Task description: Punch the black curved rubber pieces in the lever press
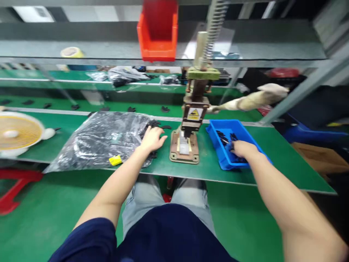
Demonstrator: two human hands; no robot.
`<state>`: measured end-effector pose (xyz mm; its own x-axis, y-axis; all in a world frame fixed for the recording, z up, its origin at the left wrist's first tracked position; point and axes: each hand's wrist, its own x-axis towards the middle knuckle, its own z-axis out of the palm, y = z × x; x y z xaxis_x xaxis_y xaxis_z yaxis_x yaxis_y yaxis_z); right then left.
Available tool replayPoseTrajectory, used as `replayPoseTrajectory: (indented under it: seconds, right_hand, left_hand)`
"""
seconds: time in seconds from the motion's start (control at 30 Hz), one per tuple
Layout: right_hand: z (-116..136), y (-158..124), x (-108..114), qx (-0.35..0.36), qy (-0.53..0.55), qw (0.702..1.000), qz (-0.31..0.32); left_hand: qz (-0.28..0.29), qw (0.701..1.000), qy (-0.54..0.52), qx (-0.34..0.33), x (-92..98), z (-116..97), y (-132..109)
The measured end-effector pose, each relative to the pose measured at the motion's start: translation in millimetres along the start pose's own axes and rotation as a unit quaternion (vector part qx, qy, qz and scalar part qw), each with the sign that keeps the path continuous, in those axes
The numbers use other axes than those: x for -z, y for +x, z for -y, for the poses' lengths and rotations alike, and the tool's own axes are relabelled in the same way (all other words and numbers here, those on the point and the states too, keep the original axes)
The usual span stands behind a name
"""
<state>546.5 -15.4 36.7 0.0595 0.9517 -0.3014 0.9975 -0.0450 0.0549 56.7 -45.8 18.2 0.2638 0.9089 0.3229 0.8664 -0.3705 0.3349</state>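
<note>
My left hand point(153, 139) rests at the mouth of a clear plastic bag point(100, 140), its thumb held apart from the fingers. Small curved black parts point(149, 126) spill from the bag under and around that hand. My right hand point(243, 149) reaches into a blue bin point(222, 154), fingers curled at a black part point(233, 137); the fingertips are partly hidden and blurred. More dark pieces lie in the bin. Between my hands stands a manual press point(192, 112) with a pale fixture point(184, 146) on its base, touched by neither hand.
The press lever point(245, 102) sticks out rightward above the blue bin. A white and yellow fan point(19, 133) is at the left. Single black parts point(131, 109) lie spaced along the green strip behind. A red bin point(159, 43) sits on the overhead shelf point(103, 40).
</note>
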Motion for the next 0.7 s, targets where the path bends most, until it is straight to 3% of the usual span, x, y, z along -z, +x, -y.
replayPoseTrajectory:
  seconds: [0.17,0.27,0.33,0.43,0.57,0.7]
  right_hand:
    - [-11,-4,21,-0.001,0.147,0.976,-0.159]
    - [1,-22,22,-0.011,0.290,0.919,-0.268]
    - [22,-42,14,0.008,0.393,0.867,-0.307]
    - [71,-74,-11,0.071,0.518,0.806,-0.278]
    - [144,-100,-47,0.137,0.620,0.752,-0.176]
    - [190,-115,-63,0.184,0.702,0.683,-0.082]
  left_hand:
    - [-0.018,0.998,-0.051,0.031,-11.0,-2,-11]
    - [-0.083,0.989,-0.102,0.067,-12.4,1,-14]
    - [-0.109,0.982,-0.128,0.090,-10.7,-1,-17]
    - [-0.095,0.977,-0.181,0.054,-6.9,-18,-24]
    - [-0.052,0.955,-0.288,-0.040,-2.7,-59,-43]
    - [0.000,0.931,-0.340,-0.133,-5.1,-92,-62]
